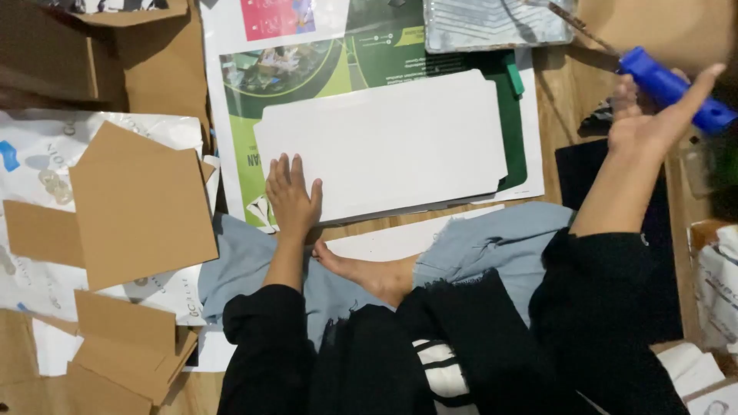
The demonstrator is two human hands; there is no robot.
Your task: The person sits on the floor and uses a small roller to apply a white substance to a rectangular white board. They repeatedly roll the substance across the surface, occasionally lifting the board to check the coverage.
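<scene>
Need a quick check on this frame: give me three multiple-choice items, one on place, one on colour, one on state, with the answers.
1. Where does the left hand rest?
A. on the white card sheet's lower left corner
B. on the brown cardboard pieces
C. on the bare foot

2. What colour is the tool handle by the right hand?
A. red
B. blue
C. yellow

3. How is the right hand?
A. flat on the floor
B. closed in a fist
C. raised, fingers spread open

Answers: 1 A, its fingers lie on the sheet's corner. 2 B, the handle is bright blue. 3 C, it is lifted with the fingers spread against the handle.
</scene>
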